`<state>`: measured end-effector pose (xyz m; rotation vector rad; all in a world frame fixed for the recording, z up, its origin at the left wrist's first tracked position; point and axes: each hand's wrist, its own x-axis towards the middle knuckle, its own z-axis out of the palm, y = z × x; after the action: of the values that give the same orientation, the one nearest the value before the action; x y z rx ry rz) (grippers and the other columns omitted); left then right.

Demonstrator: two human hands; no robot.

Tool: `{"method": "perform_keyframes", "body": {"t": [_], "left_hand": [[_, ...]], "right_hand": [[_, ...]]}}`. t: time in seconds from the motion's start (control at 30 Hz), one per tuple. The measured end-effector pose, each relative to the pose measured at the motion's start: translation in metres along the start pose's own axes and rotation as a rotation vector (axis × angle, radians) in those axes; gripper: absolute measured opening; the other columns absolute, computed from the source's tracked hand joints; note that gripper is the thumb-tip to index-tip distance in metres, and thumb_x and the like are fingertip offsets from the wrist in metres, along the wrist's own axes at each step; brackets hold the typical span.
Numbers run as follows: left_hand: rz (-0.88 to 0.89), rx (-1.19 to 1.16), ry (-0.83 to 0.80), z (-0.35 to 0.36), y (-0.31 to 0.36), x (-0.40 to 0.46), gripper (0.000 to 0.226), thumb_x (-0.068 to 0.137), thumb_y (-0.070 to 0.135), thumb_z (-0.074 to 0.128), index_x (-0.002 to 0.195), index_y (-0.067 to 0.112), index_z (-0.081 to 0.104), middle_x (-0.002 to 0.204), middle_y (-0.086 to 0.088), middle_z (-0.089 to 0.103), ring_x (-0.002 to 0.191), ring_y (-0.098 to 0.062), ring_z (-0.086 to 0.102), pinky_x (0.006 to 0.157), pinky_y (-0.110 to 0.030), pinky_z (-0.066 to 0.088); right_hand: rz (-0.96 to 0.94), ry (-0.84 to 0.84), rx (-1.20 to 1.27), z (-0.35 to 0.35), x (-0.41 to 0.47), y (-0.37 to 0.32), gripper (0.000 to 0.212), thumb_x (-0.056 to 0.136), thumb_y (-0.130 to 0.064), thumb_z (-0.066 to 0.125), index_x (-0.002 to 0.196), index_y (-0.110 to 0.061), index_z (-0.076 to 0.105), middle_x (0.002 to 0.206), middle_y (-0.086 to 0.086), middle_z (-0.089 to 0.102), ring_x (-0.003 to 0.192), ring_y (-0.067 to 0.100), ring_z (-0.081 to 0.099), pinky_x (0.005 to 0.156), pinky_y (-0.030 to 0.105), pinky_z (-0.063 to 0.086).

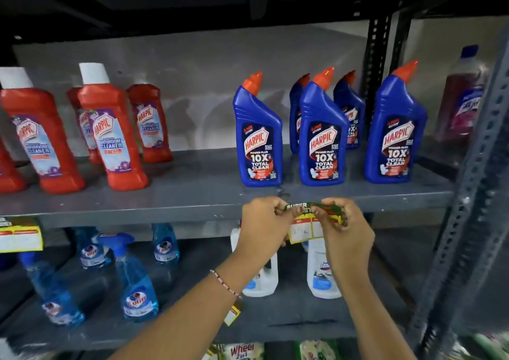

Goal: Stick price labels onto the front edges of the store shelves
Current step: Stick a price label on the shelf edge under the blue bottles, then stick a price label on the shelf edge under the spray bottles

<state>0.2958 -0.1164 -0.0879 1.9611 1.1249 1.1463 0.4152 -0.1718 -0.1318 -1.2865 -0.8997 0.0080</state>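
A yellow, red and white price label (308, 226) with a green top strip hangs at the front edge (137, 213) of the grey middle shelf, below the blue Harpic bottles (260, 145). My left hand (261, 227) pinches its upper left corner. My right hand (347, 230) grips its upper right corner, and both press the top strip against the edge. Another label of the same kind (20, 235) is stuck on that edge at the far left. A small label (233, 314) dangles under my left wrist.
Red Harpic bathroom cleaner bottles (110, 136) stand on the left of the middle shelf. Blue spray bottles (137, 285) and white bottles (322, 271) fill the shelf below. A perforated grey upright (473, 183) rises at the right. Packets (242, 351) lie at the bottom.
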Motion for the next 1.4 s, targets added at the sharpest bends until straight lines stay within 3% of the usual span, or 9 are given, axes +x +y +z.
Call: {"method": "perform_keyframes", "body": {"t": [0.23,0.43,0.6,0.7,0.87,1.0,1.13,1.27,1.4], "left_hand": [[0.105,0.28,0.135,-0.011,-0.012,0.011,0.048,0.075,0.045,0.076,0.052,0.011,0.052,0.051,-0.003,0.062,0.049,-0.017,0.057,0.049,-0.026,0.048],[0.047,-0.034,-0.035,-0.038,-0.074,-0.015,0.048,0.085,0.031,0.07,0.056,-0.004,0.054,0.045,-0.008,0.057,0.034,-0.012,0.051,0.039,-0.014,0.039],[-0.346,0.252,-0.22,-0.071,-0.227,-0.037,0.014,0.08,0.02,0.077,0.08,0.007,0.074,0.083,-0.012,0.076,0.076,-0.015,0.069,0.077,-0.039,0.057],[-0.504,0.35,-0.37,-0.08,-0.291,-0.065,0.034,0.073,0.014,0.083,0.104,0.005,0.072,0.106,-0.013,0.075,0.093,-0.018,0.068,0.081,-0.025,0.05],[-0.354,0.395,-0.402,-0.065,-0.334,-0.087,0.008,0.075,0.005,0.076,0.083,0.006,0.078,0.089,-0.013,0.078,0.087,-0.024,0.072,0.066,-0.014,0.038],[-0.191,0.342,-0.397,-0.073,-0.358,-0.101,0.008,0.068,0.005,0.077,0.073,0.01,0.078,0.077,-0.01,0.077,0.075,-0.014,0.066,0.069,-0.016,0.043],[-0.292,0.201,-0.206,-0.125,-0.384,-0.128,0.012,0.07,0.009,0.078,0.079,0.018,0.077,0.077,-0.001,0.078,0.072,-0.007,0.067,0.07,-0.024,0.052],[-0.41,0.164,-0.006,-0.201,-0.431,-0.137,0.015,0.067,0.004,0.083,0.076,0.015,0.079,0.071,0.004,0.077,0.063,0.019,0.06,0.067,-0.005,0.047],[-0.473,0.257,0.075,-0.26,-0.467,-0.128,0.007,0.07,0.006,0.082,0.072,0.011,0.077,0.068,0.0,0.072,0.064,0.012,0.057,0.06,0.002,0.038]], "right_hand": [[-0.092,0.259,-0.187,-0.004,0.015,0.01,0.033,0.072,-0.028,0.083,0.092,-0.019,0.06,0.096,-0.004,0.053,0.09,0.022,0.053,0.079,0.046,0.048],[-0.149,0.462,0.012,-0.002,-0.015,0.035,0.036,0.087,-0.003,0.056,0.076,-0.032,0.038,0.078,0.012,0.047,0.066,0.031,0.043,0.065,0.033,0.039],[-0.067,0.103,-0.102,0.032,-0.088,0.071,0.046,0.079,0.013,0.056,0.08,-0.031,0.04,0.084,-0.01,0.049,0.074,0.022,0.049,0.069,0.019,0.038],[0.043,-0.162,-0.127,0.067,-0.142,0.105,0.031,0.08,0.011,0.057,0.085,-0.02,0.053,0.09,0.0,0.052,0.078,0.025,0.055,0.069,0.029,0.046],[0.107,-0.545,-0.276,0.115,-0.214,0.14,0.027,0.082,0.005,0.06,0.091,-0.021,0.062,0.094,-0.009,0.055,0.09,0.016,0.057,0.081,0.03,0.045],[0.159,-0.853,-0.475,0.139,-0.254,0.166,0.029,0.084,-0.03,0.061,0.112,-0.022,0.065,0.111,0.001,0.067,0.106,0.025,0.06,0.085,0.039,0.048],[0.202,-0.884,-0.349,0.185,-0.28,0.149,0.015,0.082,-0.028,0.068,0.091,-0.02,0.077,0.09,0.001,0.077,0.082,0.004,0.063,0.07,0.001,0.035],[-0.033,-0.874,-0.446,0.269,-0.319,0.122,0.01,0.073,-0.036,0.07,0.079,-0.03,0.075,0.077,-0.01,0.073,0.08,0.005,0.057,0.073,0.028,0.026],[-0.175,-0.884,-0.513,0.346,-0.348,0.103,0.008,0.071,-0.034,0.072,0.073,-0.026,0.073,0.071,-0.008,0.072,0.072,0.013,0.064,0.07,0.035,0.024]]}}
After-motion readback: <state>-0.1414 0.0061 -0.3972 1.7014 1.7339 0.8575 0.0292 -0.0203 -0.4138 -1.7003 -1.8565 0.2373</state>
